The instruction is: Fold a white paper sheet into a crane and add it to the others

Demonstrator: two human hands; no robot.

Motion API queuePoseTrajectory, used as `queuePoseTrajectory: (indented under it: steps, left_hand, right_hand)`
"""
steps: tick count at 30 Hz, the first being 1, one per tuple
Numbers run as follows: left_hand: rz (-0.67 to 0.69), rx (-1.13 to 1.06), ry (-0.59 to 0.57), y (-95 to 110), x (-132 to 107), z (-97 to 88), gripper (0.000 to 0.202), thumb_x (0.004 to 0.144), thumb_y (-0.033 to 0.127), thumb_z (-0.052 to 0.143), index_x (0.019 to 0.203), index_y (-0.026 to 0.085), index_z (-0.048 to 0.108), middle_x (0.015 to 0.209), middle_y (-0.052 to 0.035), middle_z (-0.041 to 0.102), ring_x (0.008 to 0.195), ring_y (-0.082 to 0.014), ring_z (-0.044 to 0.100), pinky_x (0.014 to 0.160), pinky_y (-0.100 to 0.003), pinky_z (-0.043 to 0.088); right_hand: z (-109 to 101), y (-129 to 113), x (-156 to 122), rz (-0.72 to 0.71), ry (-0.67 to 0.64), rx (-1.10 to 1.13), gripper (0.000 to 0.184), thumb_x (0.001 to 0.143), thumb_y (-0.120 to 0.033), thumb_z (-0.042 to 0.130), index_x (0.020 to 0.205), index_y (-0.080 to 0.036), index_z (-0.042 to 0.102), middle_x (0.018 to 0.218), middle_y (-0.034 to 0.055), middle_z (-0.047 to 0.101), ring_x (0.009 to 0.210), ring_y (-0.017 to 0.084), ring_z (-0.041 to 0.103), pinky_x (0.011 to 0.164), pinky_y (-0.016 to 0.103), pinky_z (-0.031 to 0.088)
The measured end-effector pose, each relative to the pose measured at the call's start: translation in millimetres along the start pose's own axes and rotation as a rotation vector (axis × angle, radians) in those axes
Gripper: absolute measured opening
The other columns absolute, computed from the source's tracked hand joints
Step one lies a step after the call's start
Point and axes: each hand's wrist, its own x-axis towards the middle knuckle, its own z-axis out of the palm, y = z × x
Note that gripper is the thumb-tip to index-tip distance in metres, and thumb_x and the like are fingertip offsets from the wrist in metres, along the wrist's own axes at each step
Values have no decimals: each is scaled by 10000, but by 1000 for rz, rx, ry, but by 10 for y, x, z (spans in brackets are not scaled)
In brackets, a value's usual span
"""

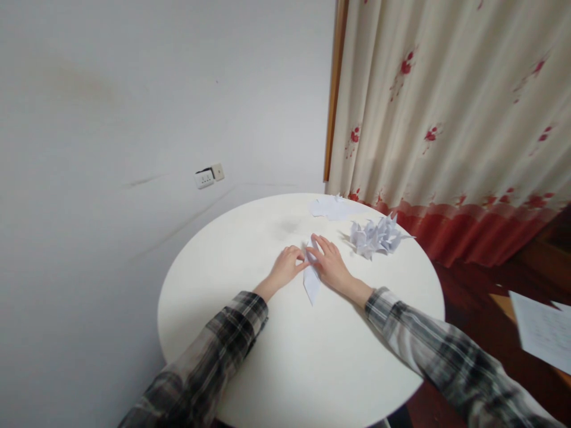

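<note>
A narrow piece of folded white paper (311, 285) lies on the round white table (285, 368), its pointed end toward me. My left hand (286, 265) is at its left edge, thumb and fingertips pinched together on the paper. From the right, my right hand (329, 261) rests over the paper's upper part, its fingers stretched out and pressing it against the table. The fingers hide part of the paper's middle. To the right of my right hand sits a cluster of folded white paper pieces (377, 236) with many pointed tips.
Flat white paper sheets (334, 208) lie at the table's far edge, with a small folded piece on top. A wall with a socket (204, 179) stands to the left. A floral curtain (437, 119) hangs behind on the right. Printed sheets (542, 330) lie lower right.
</note>
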Motion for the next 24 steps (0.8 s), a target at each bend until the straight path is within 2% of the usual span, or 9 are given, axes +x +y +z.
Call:
queuePoseTrajectory:
  steps: [2, 7, 10, 12, 16, 19, 24]
  left_hand:
    - [-3, -12, 4, -6, 7, 8, 159, 734, 319, 604, 719, 165, 569, 802, -31, 557, 809, -176, 504, 768, -315, 380]
    - [-20, 4, 1, 23, 9, -4, 167, 755, 331, 579, 761, 166, 550, 830, -33, 552, 830, -180, 500, 787, -328, 379]
    - [-51, 22, 17, 68, -3, -18, 193, 762, 328, 570, 868, 171, 532, 886, -41, 552, 870, -188, 501, 804, -343, 387]
    - [-25, 13, 19, 90, -11, -23, 234, 774, 318, 558, 960, 179, 520, 972, -56, 557, 940, -193, 499, 840, -350, 384]
    - [32, 15, -41, 81, -14, -22, 260, 810, 331, 506, 1025, 191, 551, 1062, -74, 580, 1016, -196, 504, 895, -342, 372]
    - [47, 65, -82, 55, -16, -29, 287, 833, 362, 458, 1024, 187, 583, 1083, -81, 598, 1039, -203, 508, 913, -341, 364]
    - [-16, 111, -47, 71, -34, -28, 339, 818, 385, 473, 1069, 176, 566, 1213, -114, 526, 1134, -231, 455, 956, -371, 329]
  right_hand:
    - [-10, -23, -7, -3, -43, -6, 487, 771, -60, 443, 1227, -231, 431, 1410, 99, 253, 1299, 241, 176, 1001, 501, 195]
    - [26, -8, -32, 63, -162, 63, 469, 836, -95, 345, 1293, -201, 348, 1352, 112, 368, 1259, 179, 294, 1011, 454, 213]
    - [63, 31, -40, 93, -227, 101, 454, 859, -129, 317, 1312, -168, 319, 1336, 133, 387, 1246, 176, 322, 1006, 443, 239]
    - [81, 52, -41, 88, -252, 102, 452, 860, -131, 316, 1311, -159, 323, 1344, 139, 375, 1253, 184, 314, 1011, 447, 232]
    - [105, 80, -36, 91, -241, 108, 436, 865, -146, 316, 1300, -143, 337, 1342, 132, 381, 1248, 194, 321, 1013, 432, 241]
    - [119, 95, -30, 179, -190, 73, 426, 853, -190, 380, 1269, -99, 369, 1337, 156, 375, 1234, 216, 330, 1011, 416, 252]
    - [98, 80, -17, 305, -156, 20, 386, 848, -268, 432, 1197, -103, 449, 1310, 171, 402, 1229, 255, 324, 1002, 452, 236]
